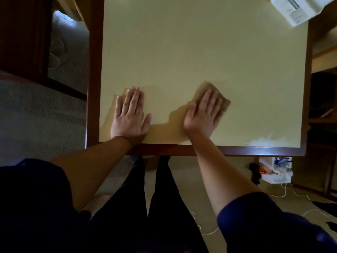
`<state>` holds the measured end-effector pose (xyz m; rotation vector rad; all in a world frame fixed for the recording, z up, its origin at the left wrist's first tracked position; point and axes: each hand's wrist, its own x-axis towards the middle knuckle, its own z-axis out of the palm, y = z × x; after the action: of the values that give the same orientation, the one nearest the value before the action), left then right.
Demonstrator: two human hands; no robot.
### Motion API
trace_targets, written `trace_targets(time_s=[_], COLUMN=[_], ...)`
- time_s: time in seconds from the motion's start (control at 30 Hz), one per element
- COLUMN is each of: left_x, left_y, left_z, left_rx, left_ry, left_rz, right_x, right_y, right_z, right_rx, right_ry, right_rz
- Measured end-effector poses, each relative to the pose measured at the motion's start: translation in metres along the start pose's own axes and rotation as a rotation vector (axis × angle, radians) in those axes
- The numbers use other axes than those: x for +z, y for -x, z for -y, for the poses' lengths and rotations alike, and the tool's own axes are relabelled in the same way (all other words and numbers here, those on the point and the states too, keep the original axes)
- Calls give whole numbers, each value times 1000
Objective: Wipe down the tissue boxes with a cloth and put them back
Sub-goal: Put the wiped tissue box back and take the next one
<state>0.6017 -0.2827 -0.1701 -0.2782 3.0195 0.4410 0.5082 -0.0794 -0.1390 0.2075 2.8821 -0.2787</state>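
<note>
My right hand (204,110) lies flat, fingers straight, pressing a tan folded cloth (209,88) onto the cream table top (200,52) near the front edge. The cloth shows only beyond my fingertips and at the right side; it looks blurred. My left hand (130,114) rests flat and spread on the table, left of the cloth, holding nothing. A white tissue box (295,8) with printed panels lies at the table's far right corner, partly cut off by the frame edge.
The table has a dark red-brown wooden frame (218,150). Carpet (36,114) and a dark cabinet lie to the left. On the floor at the right sit a white object (277,170) with blue cord and white cables. My dark-trousered legs stand below the table edge.
</note>
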Motion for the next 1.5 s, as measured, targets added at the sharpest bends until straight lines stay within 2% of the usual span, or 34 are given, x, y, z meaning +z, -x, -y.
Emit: trace_targets(time_s=[0.13, 0.2, 0.27, 0.33, 0.47, 0.53, 0.6, 0.73, 0.8, 0.87, 1.07, 1.2, 1.27, 1.4, 1.47, 1.5], left_x=[-2, -2, -2, -3, -5, -5, -5, -6, -8, -10, -9, -6, -5, -7, -8, -9], left_y=[-1, 0, 1, 2, 2, 2, 1, 2, 3, 2, 2, 1, 0, 1, 0, -1], left_z=[2, 3, 2, 2, 2, 2, 2, 3, 3, 4, 3, 5, 5, 9, 10, 10], left_rx=[0, 6, 16, 23, 11, 10, 6, 4, 7, 5, 6, 7, 8, 11, 10, 6], left_ry=[47, 68, 59, 52, 49, 48, 51, 95, 125, 144, 122, 122, 140, 245, 277, 288], left_rz=[2, 1, -8, 16, 55, 58, 61, 62, 71, 66, 69, 56, 47, 19, 17, 23], right_x=[18, 16, 8, -1, -7, 3, 15, 31, 30, 26, 9, 7, 11, 20, 23, 23], right_y=[13, 28, 30, 22, 31, 54, 84, 138, 138, 122, 54, 17, 15, 71, 106, 115], right_z=[45, 29, -9, -55, -103, -83, -54, -20, -20, -26, -49, -23, -3, 2, -22, -35], right_rx=[-470, -703, -851, -763, -61, 116, 1, -628, -760, -757, -198, -81, -215, -765, -891, -896], right_ry=[85, 153, 238, 273, 116, 45, 55, 121, 91, 102, 123, 58, 67, 167, 140, 121], right_rz=[24, 106, 192, 173, 54, 17, 17, 171, 192, 190, 89, 50, 76, 212, 225, 230])
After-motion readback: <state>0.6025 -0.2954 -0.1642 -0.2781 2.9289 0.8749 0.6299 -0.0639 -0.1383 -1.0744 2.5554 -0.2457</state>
